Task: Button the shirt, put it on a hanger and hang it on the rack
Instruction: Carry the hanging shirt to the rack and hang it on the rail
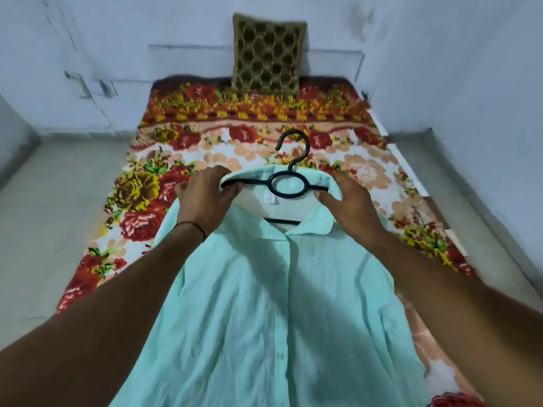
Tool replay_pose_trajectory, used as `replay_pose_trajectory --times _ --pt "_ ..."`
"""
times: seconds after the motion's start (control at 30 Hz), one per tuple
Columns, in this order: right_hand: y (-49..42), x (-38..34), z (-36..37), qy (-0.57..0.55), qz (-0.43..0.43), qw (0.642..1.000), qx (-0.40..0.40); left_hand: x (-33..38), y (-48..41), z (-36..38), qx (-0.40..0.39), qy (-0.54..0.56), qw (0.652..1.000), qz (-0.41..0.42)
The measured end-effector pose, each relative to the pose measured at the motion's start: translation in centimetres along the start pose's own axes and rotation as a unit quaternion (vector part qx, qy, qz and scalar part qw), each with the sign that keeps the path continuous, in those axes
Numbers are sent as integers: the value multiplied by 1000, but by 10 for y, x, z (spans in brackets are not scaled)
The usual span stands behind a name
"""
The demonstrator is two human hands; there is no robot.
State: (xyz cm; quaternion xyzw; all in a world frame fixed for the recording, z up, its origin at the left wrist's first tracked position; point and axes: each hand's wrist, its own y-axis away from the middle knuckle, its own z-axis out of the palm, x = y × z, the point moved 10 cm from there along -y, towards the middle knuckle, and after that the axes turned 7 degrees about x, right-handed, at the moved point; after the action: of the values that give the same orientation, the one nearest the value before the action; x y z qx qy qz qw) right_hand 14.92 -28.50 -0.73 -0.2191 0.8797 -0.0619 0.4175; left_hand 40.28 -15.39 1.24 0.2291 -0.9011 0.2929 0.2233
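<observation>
**Materials and finishes, head view**

Shirt (264, 304): thin mint-green woven cloth, matt, finely creased, slightly sheer near the collar; buttons look like pale glossy plastic. Hanger (289, 185): black, looks like plastic, the shoulder bar with a ribbed or wrapped grip texture, the hook smoother with a faint sheen. Blanket (141, 201): thick floral cloth, plush fuzzy nap, soft sheen. Cushion (267, 54): olive-gold velvety fabric, quilted into tufted cells. Walls (470, 69): painted plaster, matt, scuffed. Floor (44, 230): pale, smooth, dull finish.
</observation>
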Motion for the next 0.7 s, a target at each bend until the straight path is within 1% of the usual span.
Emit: replay_pose_trajectory --times 0.17,0.3,0.37,0.5,0.57,0.63,0.67,0.7 --pt "26 -104 -123 -11 -38 999 36 96 14 -143 55 10 997 48" --pt "58 -179 -214 -18 -70 995 73 177 36 -242 99 13 991 93" --pt "78 -219 -268 -24 -88 991 98 220 47 -294 105 50 986 117" --pt "125 -276 -353 -28 -125 981 147 268 73 -371 102 169 975 97" --pt "150 -293 -386 -22 -133 977 164 294 91 -392 82 179 975 104" --pt "180 -309 -417 -15 -136 975 175 320 109 -406 44 145 980 131" --pt "192 -314 -431 -13 -135 974 180 327 116 -410 9 163 977 134" --pt "212 -320 -450 -11 -135 972 192 336 126 -418 -36 222 965 133"
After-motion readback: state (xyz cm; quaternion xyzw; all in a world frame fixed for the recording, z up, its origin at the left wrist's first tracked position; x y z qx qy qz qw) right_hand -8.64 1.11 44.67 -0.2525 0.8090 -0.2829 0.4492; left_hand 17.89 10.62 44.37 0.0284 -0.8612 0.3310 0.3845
